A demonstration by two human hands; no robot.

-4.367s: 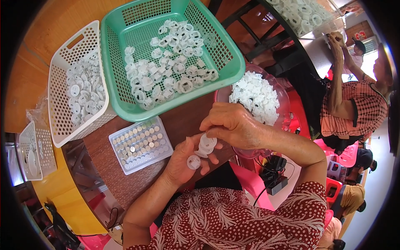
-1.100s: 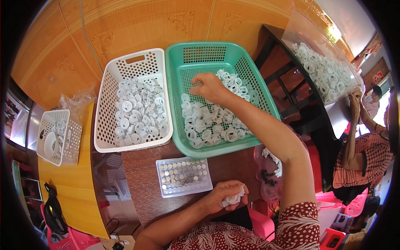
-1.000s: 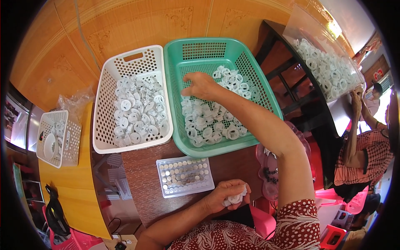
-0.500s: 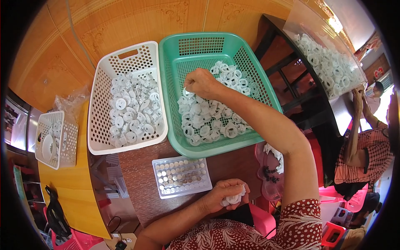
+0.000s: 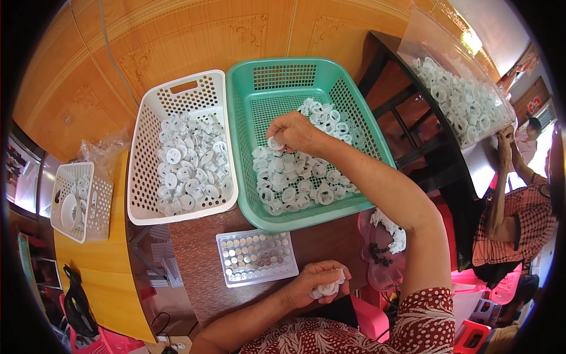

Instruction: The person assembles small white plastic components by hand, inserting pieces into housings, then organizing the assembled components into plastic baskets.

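Note:
My right hand is over the green basket, fingertips pinched round a white round plastic piece. Beneath it lies a heap of translucent white ring-shaped plastic parts. Close to my body, at the table's front edge, my left hand is curled round several white plastic pieces; their exact shape is partly hidden by the fingers. Just left of that hand sits a clear plastic tray with rows of silver button cells.
A white basket of round white parts stands left of the green one. Further left is a small white basket. A pink scalloped dish lies under my right arm. At right, a person reaches to a clear bin.
My right hand has lifted slightly away from the heap, with the round piece showing more between its fingers. My left hand stays about where it was. The whole view has shifted a little.

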